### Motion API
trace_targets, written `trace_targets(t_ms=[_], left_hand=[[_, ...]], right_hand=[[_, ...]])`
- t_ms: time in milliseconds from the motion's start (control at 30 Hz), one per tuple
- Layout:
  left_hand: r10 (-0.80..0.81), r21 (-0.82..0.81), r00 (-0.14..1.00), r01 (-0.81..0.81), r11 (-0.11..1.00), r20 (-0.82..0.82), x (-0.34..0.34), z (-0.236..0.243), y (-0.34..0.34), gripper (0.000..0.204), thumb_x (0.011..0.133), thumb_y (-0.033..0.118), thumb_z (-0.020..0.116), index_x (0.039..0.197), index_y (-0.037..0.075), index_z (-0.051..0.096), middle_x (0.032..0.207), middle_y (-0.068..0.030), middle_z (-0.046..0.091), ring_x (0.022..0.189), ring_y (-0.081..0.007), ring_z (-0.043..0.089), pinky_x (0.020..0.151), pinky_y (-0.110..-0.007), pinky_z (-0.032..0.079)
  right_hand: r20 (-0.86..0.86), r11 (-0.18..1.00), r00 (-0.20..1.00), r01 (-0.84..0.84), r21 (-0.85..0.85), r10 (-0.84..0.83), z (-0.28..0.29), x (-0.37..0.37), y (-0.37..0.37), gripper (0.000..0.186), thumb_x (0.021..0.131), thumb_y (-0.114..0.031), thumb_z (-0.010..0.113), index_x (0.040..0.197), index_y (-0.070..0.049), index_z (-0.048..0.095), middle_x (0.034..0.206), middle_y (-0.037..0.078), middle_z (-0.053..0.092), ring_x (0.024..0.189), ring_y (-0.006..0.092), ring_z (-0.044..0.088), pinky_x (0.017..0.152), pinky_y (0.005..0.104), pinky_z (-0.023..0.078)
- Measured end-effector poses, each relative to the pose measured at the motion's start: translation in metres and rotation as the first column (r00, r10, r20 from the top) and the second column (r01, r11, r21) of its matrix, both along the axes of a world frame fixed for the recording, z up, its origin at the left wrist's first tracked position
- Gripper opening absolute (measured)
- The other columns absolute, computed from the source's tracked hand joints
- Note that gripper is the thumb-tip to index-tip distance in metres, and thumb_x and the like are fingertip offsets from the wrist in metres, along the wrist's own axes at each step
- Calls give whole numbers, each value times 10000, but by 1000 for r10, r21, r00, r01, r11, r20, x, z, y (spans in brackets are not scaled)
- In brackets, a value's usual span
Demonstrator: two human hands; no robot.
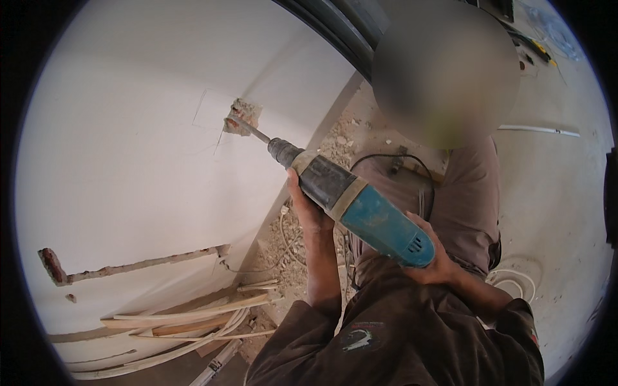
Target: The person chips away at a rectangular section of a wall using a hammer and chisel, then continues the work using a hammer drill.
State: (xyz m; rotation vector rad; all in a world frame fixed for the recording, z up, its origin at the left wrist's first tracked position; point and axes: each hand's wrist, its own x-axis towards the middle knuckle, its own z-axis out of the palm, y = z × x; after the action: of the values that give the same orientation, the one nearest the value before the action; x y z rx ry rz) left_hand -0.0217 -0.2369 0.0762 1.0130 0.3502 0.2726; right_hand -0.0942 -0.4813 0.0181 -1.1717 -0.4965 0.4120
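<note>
A teal and black rotary hammer [380, 219] lies diagonally across my view, its chisel bit [256, 132] pointing into a rough chipped patch [238, 108] in the white wall [129, 148]. My left hand [306, 206] is wrapped under the tool's dark front body. My right hand [428, 257] grips the rear end near the vents, partly hidden by the housing. Thin pencil lines surround the chipped patch. A black cord [431, 186] loops over my trousered legs below the tool.
Rubble [341, 138] lies along the wall's base. Wooden strips [187, 315] and pale tubing lie at lower left, below a chased groove [135, 264]. A white cable [521, 270], a pipe [541, 128] and tools [541, 51] rest on the floor at right. A blurred area covers the upper middle.
</note>
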Motion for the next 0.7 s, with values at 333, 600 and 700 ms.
trace_targets(t_ms=[333,600,700], left_hand=[[121,32,992,-120,992,-38,15,1,3,536,931,550,447,1140,62,519,965,-110,610,831,-217,633,724,-351,546],[69,16,997,-70,997,23,17,1,-1,539,927,557,455,1130,64,534,960,-95,620,850,-210,633,743,-351,541],[71,59,997,-70,996,-13,12,7,-10,525,934,550,444,1120,67,535,957,-90,619,848,-205,631,748,-352,537]], right_hand=[[36,999,998,-45,13,45,-3,14,12,949,698,-100,747,1472,-15,204,1377,184,442,1259,271,464,1051,358,330],[-1,995,996,-92,-26,92,24,28,-3,937,692,-63,728,1473,-33,212,1387,187,435,1277,279,456,1060,363,328],[39,995,997,-65,-71,68,15,20,-6,932,690,-49,717,1473,-30,210,1398,185,423,1292,273,439,1066,360,322]])
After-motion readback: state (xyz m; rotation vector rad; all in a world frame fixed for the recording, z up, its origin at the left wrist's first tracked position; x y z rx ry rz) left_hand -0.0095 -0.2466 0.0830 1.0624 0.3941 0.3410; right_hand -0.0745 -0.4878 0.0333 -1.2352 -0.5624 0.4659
